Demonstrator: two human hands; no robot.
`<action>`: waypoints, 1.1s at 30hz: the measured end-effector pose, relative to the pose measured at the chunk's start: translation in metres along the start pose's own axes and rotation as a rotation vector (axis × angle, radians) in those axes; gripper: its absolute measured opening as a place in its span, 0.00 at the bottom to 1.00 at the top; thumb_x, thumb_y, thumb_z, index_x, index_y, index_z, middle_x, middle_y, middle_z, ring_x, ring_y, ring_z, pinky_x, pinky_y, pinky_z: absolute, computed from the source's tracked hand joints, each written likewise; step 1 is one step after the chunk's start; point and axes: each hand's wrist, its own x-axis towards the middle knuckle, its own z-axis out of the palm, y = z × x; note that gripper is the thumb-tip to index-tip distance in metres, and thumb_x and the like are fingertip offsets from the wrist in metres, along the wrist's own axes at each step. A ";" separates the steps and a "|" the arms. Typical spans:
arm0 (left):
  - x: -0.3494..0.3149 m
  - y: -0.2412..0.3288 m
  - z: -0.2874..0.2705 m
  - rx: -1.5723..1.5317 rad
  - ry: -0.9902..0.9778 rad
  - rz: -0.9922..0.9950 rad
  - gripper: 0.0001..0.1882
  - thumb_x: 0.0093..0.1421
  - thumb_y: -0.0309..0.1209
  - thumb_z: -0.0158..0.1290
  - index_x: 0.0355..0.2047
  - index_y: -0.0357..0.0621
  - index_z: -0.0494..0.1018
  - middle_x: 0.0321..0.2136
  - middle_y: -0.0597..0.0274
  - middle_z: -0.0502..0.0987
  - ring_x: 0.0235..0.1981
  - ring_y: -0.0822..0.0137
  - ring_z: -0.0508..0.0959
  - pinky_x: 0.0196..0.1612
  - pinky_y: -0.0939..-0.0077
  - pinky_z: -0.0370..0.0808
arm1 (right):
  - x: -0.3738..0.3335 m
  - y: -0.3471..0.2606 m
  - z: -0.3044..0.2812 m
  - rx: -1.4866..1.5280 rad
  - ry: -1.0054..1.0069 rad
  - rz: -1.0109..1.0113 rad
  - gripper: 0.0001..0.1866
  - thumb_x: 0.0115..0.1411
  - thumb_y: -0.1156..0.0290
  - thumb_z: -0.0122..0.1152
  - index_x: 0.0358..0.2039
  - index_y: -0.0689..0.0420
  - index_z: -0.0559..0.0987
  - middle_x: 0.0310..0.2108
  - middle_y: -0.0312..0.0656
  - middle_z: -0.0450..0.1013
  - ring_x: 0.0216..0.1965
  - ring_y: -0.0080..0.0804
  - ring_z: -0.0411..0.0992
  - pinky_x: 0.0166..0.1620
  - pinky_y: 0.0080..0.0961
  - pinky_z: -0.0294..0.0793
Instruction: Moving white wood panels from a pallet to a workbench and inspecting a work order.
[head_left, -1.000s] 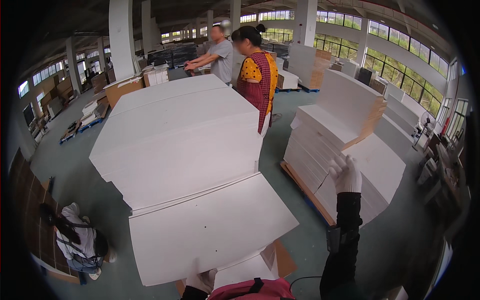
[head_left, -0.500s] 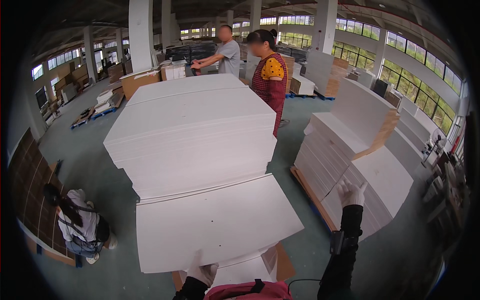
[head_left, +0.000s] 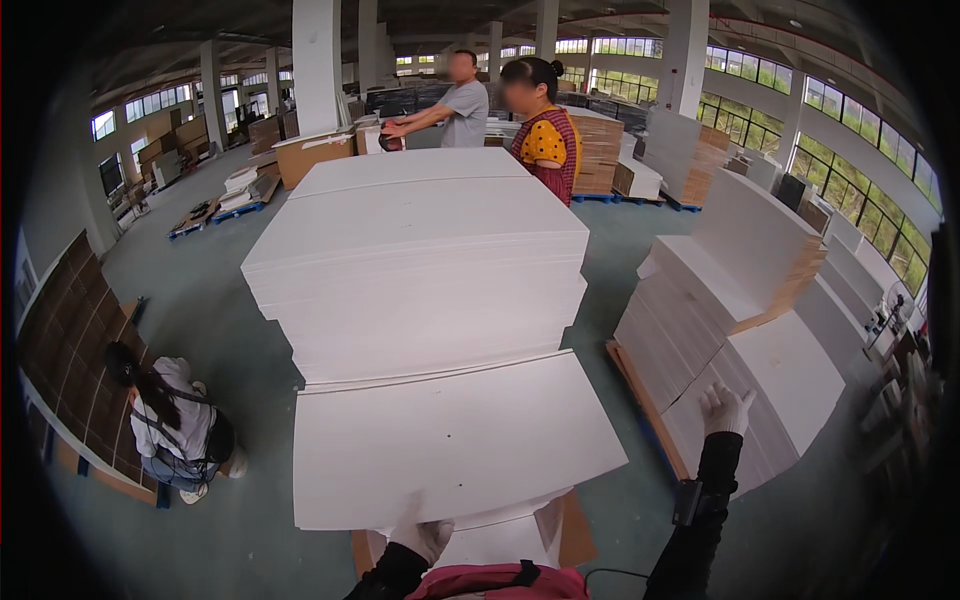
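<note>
A white board (head_left: 460,440) with small dark holes lies in front of me, its far edge against the tall stack of white boards (head_left: 420,300). At its near edge is my left hand (head_left: 428,538), in a pale glove, closed on the board with fingertips blurred over the top. My right hand (head_left: 726,408), also gloved, hangs out to the right with its fingers apart and partly bent. It holds nothing and appears in front of the right-hand stack of white boards (head_left: 690,300); whether it touches them I cannot tell.
Beyond the tall stack stand a person in a red checked apron (head_left: 545,140) and a person in a grey shirt (head_left: 464,112). Someone crouches at left (head_left: 180,420) beside a brown panelled stack (head_left: 75,350). White pillars (head_left: 316,70) and loaded pallets (head_left: 240,195) stand farther back.
The whole view has shifted, so things sit farther right in the picture. My right hand is slightly lower against the right-hand stack. The left hand stays on the board's near edge.
</note>
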 end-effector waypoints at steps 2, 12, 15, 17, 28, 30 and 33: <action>0.006 0.001 -0.004 -0.024 -0.018 -0.046 0.19 0.61 0.50 0.47 0.43 0.52 0.70 0.31 0.67 0.76 0.26 0.67 0.74 0.21 0.79 0.77 | 0.001 0.001 -0.003 0.020 -0.001 0.006 0.49 0.56 0.78 0.48 0.66 0.40 0.27 0.58 0.60 0.57 0.43 0.46 0.71 0.43 0.40 0.74; 0.008 0.002 -0.020 0.044 0.042 -0.053 0.25 0.59 0.55 0.47 0.48 0.51 0.69 0.38 0.63 0.75 0.35 0.63 0.76 0.31 0.71 0.79 | 0.002 0.030 -0.017 -0.021 -0.024 0.000 0.44 0.59 0.71 0.48 0.67 0.40 0.33 0.59 0.55 0.56 0.51 0.47 0.66 0.47 0.39 0.71; 0.002 0.000 -0.012 0.121 0.107 -0.048 0.30 0.60 0.58 0.43 0.50 0.47 0.66 0.40 0.55 0.72 0.37 0.59 0.75 0.33 0.68 0.79 | 0.010 0.036 -0.033 0.029 -0.033 0.048 0.45 0.58 0.72 0.49 0.67 0.40 0.34 0.59 0.55 0.57 0.49 0.47 0.67 0.46 0.39 0.71; 0.005 -0.002 -0.012 0.114 0.082 -0.037 0.31 0.60 0.57 0.44 0.51 0.46 0.65 0.44 0.53 0.71 0.41 0.56 0.74 0.38 0.64 0.78 | 0.019 0.039 -0.048 0.063 -0.054 0.092 0.45 0.58 0.70 0.50 0.67 0.41 0.34 0.58 0.55 0.58 0.48 0.46 0.68 0.46 0.38 0.71; 0.009 -0.005 -0.018 0.141 0.089 -0.036 0.32 0.59 0.57 0.46 0.54 0.46 0.62 0.48 0.52 0.69 0.48 0.54 0.71 0.44 0.59 0.77 | 0.001 0.038 -0.057 -0.029 0.022 0.024 0.44 0.58 0.69 0.49 0.67 0.43 0.35 0.58 0.55 0.58 0.55 0.46 0.64 0.46 0.34 0.71; 0.009 -0.005 -0.020 0.148 0.071 -0.023 0.32 0.59 0.57 0.46 0.54 0.47 0.62 0.48 0.52 0.69 0.48 0.54 0.71 0.45 0.59 0.76 | -0.006 0.035 -0.055 -0.048 -0.014 0.024 0.43 0.58 0.70 0.49 0.68 0.42 0.35 0.57 0.54 0.60 0.53 0.45 0.65 0.45 0.34 0.71; 0.009 -0.002 -0.020 0.071 0.067 -0.058 0.28 0.59 0.52 0.50 0.51 0.46 0.63 0.47 0.55 0.69 0.48 0.55 0.70 0.45 0.58 0.77 | -0.010 0.035 -0.057 -0.078 -0.045 0.033 0.43 0.58 0.69 0.49 0.68 0.42 0.36 0.55 0.53 0.62 0.49 0.42 0.67 0.43 0.33 0.71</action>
